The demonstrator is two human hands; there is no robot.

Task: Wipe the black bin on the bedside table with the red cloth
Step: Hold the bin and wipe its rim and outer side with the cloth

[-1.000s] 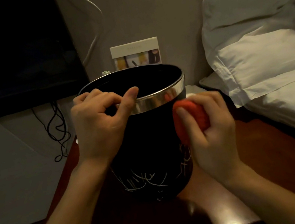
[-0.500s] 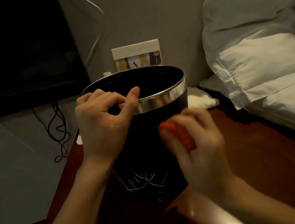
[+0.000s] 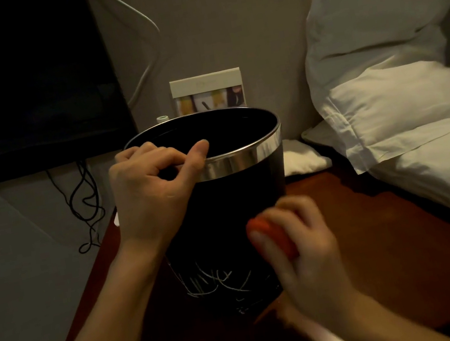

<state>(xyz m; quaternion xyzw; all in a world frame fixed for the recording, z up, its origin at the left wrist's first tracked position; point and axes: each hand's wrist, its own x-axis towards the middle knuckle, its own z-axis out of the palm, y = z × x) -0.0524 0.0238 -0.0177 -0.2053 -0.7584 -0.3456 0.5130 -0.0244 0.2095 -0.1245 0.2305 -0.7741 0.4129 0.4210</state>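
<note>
The black bin, round with a silver rim band and pale scribble marks low on its front, stands upright on the dark red-brown bedside table. My left hand grips the near-left rim, thumb on the silver band and fingers curled over the edge. My right hand, blurred by motion, holds the bunched red cloth and presses it against the lower right side of the bin. Most of the cloth is hidden inside my fingers.
White pillows crowd the table's right edge. A small white cloth lies behind the bin, and a card stand leans at the wall. A dark screen and hanging cables are on the left.
My right hand has slid the red cloth down the bin's right side, from just under the silver rim to the lower part. My left hand keeps its grip on the rim.
</note>
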